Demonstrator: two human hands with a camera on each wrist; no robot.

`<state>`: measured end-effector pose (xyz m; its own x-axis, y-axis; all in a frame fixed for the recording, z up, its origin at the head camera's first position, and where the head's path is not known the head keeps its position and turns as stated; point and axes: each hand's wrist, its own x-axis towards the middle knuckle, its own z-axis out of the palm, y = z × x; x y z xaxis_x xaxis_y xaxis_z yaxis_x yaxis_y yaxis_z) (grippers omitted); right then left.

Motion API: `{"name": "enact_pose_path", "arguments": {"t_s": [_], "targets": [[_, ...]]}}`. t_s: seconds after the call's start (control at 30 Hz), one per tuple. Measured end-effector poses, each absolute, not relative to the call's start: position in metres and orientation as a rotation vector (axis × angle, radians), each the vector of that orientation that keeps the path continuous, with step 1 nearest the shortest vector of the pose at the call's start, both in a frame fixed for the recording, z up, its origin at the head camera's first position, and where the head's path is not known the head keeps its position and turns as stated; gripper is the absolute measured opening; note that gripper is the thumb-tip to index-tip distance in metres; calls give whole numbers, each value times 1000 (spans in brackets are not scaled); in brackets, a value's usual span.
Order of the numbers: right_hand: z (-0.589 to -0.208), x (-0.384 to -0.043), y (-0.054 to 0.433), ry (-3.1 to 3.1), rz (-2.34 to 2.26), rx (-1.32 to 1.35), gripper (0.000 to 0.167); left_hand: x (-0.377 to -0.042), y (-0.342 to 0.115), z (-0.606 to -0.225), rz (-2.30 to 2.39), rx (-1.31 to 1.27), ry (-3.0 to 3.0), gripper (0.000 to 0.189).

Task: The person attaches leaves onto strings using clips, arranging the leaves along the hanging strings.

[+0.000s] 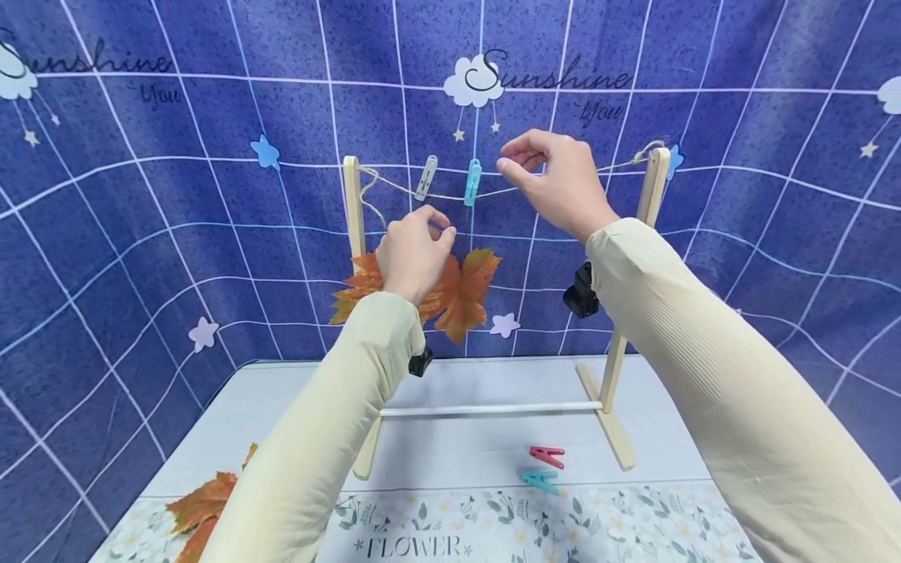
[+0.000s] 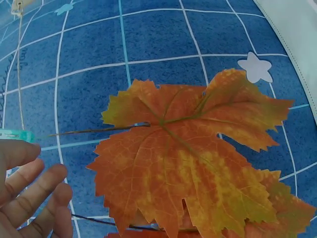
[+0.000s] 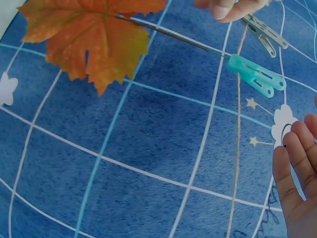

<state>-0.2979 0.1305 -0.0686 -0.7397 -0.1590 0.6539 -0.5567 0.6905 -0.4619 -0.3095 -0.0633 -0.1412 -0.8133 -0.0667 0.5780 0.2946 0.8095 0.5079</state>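
A teal clothespin [image 1: 473, 182] and a grey clothespin [image 1: 425, 178] sit on a sagging string [image 3: 238, 129]. The teal one clips the stem of an orange-yellow autumn leaf [image 2: 183, 148], which hangs below the string. A second leaf [image 1: 359, 285] hangs to its left, partly behind my left hand [image 1: 415, 254]; where its stem ends is hidden in the head view. My left hand is just below the clothespins, fingers loosely bent, with nothing in them. Right of the teal clothespin, apart from it, my right hand [image 1: 559, 180] is raised with relaxed fingers and holds nothing.
The string runs between two posts of a wooden frame [image 1: 615, 367] standing on the table [image 1: 281, 391]. A red clothespin [image 1: 547, 456] and another teal clothespin [image 1: 540, 481] lie in front of it. Another autumn leaf [image 1: 204, 504] lies at the front left.
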Motion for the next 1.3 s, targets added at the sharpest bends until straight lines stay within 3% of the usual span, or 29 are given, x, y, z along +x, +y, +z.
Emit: {"name": "enact_pose_path", "arguments": {"t_s": [0.8, 1.3], "targets": [[-127, -284, 183, -2285, 1025, 499, 25, -273, -111, -157, -717, -320, -2400, 20], [-173, -271, 215, -2348, 1015, 479, 22, -257, -146, -192, -673, -309, -2446, 15]]}}
